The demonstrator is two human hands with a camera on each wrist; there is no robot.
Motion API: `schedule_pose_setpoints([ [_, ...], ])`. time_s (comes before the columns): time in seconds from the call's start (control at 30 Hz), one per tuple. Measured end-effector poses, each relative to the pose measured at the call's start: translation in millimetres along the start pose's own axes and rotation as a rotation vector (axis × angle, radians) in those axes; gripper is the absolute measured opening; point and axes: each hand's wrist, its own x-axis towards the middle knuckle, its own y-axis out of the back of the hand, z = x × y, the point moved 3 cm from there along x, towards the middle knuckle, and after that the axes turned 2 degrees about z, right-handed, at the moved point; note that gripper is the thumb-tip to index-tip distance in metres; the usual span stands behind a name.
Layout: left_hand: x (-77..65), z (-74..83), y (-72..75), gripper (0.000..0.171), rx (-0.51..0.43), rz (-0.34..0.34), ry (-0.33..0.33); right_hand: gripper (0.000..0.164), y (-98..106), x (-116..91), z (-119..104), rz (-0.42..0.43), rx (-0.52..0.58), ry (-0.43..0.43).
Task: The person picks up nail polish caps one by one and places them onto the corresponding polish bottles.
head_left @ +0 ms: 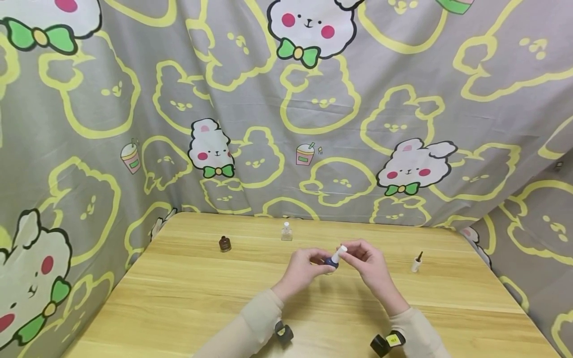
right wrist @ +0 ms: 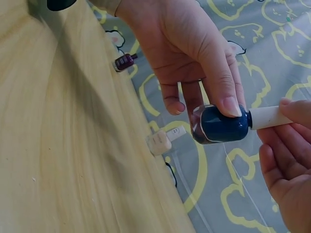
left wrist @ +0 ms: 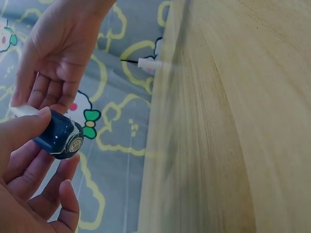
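A nail polish bottle (right wrist: 223, 125) with dark blue polish and a white cap (right wrist: 268, 117) is held tilted above the table. My left hand (head_left: 301, 271) pinches the glass body between thumb and fingers. With its thumb and fingertips, my right hand (head_left: 369, 263) grips the white cap. Cap and bottle meet at the neck; whether the cap is loose I cannot tell. In the left wrist view the blue bottle (left wrist: 59, 135) shows its base, with a round label on it.
On the wooden table (head_left: 179, 298) stand a dark brown polish bottle (head_left: 225, 244), a clear bottle with a white cap (head_left: 286, 232), and a small white bottle with a dark top (head_left: 417, 262) at the right. A patterned curtain (head_left: 268, 99) hangs behind the table.
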Motion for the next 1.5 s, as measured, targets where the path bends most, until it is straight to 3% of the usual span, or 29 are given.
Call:
schedule_pose_setpoints([
  [0.37, -0.8, -1.4, -2.3, 0.021, 0.017, 0.002, -0.012, 0.023, -5.7, -0.5, -2.4, 0.081, 0.012, -0.045],
  [0.63, 1.9, -1.5, 0.8, 0.023, -0.014, 0.018, 0.011, 0.04, -2.3, 3.4, -1.6, 0.029, 0.035, -0.008],
  [0.97, 2.7, -0.3, 1.7, 0.026, -0.015, 0.002, 0.023, 0.045, 4.7, 2.8, -1.0, -0.061, 0.022, -0.025],
  [1.17, 2.9, -0.6, 0.6, 0.026, 0.002, -0.011, 0.007, 0.044, 3.3, 2.4, -1.9, -0.124, 0.035, 0.006],
  [1.5, 2.0, -0.5, -0.7, 0.026, -0.024, -0.015, 0.018, 0.031, 2.3, 1.2, -3.7, -0.088, -0.013, 0.015],
])
